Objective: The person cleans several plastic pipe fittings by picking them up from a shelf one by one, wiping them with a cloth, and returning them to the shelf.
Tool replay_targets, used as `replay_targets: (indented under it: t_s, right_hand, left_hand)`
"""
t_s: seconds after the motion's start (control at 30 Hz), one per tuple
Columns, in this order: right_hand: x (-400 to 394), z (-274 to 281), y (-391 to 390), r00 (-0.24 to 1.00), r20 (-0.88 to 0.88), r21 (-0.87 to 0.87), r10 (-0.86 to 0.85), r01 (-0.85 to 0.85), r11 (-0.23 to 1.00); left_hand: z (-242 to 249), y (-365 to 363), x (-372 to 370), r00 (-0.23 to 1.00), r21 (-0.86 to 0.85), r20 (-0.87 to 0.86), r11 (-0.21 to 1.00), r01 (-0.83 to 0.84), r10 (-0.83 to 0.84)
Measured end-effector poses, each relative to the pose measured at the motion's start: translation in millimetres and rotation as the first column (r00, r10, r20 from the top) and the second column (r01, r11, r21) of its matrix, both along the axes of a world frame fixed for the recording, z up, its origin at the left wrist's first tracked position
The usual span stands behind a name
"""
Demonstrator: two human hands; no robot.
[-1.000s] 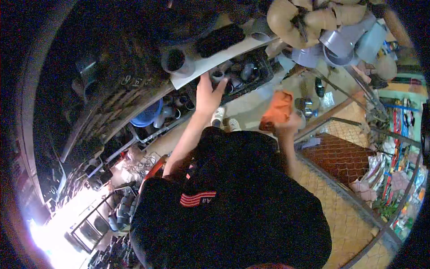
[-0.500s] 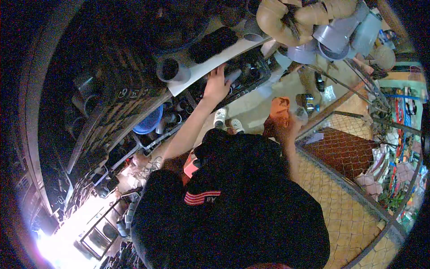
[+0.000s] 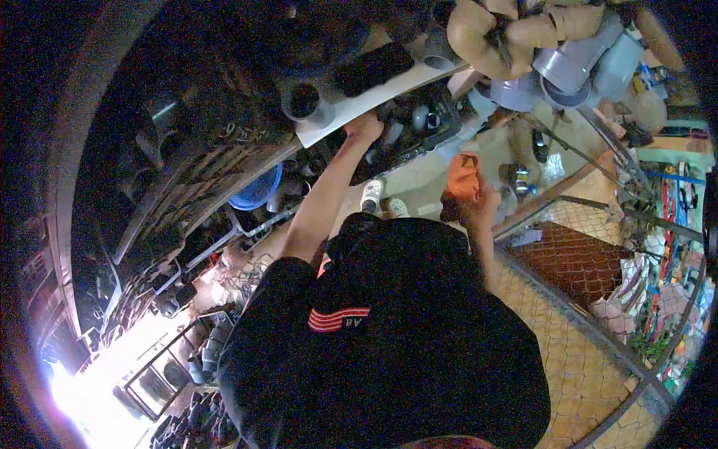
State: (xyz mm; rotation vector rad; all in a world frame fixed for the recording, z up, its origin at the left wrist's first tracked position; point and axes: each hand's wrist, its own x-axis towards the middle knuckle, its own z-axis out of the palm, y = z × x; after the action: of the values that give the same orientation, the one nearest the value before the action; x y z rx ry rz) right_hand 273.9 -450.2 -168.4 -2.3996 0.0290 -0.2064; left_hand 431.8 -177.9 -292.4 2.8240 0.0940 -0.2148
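My left hand (image 3: 364,129) reaches in under the edge of a white shelf board (image 3: 336,123), over a dark crate (image 3: 407,150) of grey pipe fittings. Its fingers are hidden in the shadow there, so whether it grips anything does not show. My right hand (image 3: 486,208) is closed around a crumpled orange cloth (image 3: 465,178) with a dark lower part, held out over the floor. A grey pipe fitting (image 3: 318,112) stands on the board just beyond my left hand.
Large tan pipe elbows (image 3: 471,37) and grey pipe fittings (image 3: 561,71) are stacked at the upper right. A blue basket (image 3: 256,188) sits under the shelf. On my right is a wire-mesh frame (image 3: 583,310). Bright light glares at lower left.
My left hand has gone deeper under the shelf board, and its fingers, spread before, are now out of sight. My right hand still holds the orange cloth. The view has shifted slightly.
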Motion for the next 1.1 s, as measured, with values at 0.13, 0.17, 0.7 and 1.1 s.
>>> replay_targets:
  t_s: [0.13, 0.17, 0.7, 1.1]
  right_hand:
    - [8.1, 14.7, 18.4, 0.977, 0.201, 0.273, -0.075, 0.018, 0.962]
    - [9.9, 7.9, 15.1, 0.974, 0.224, 0.309, -0.035, -0.037, 0.95]
    - [48.4, 50.8, 126.9, 0.845, 0.293, 0.393, 0.448, -0.533, 0.749]
    - [63.7, 59.1, 117.8, 0.447, 0.019, 0.452, 0.895, -0.802, 0.391]
  left_hand:
    - [46.6, 0.1, -36.6, 0.927, -0.256, 0.368, 0.967, 0.021, 0.077]
    - [43.2, 5.9, -41.6, 0.844, -0.353, 0.532, 0.924, 0.15, 0.066]
    - [133.0, 1.4, -167.5, 0.975, -0.959, 0.214, 0.179, 0.221, -0.056]
    - [134.5, 34.2, -203.5, 0.983, -0.998, -0.051, 0.037, -0.045, -0.177]
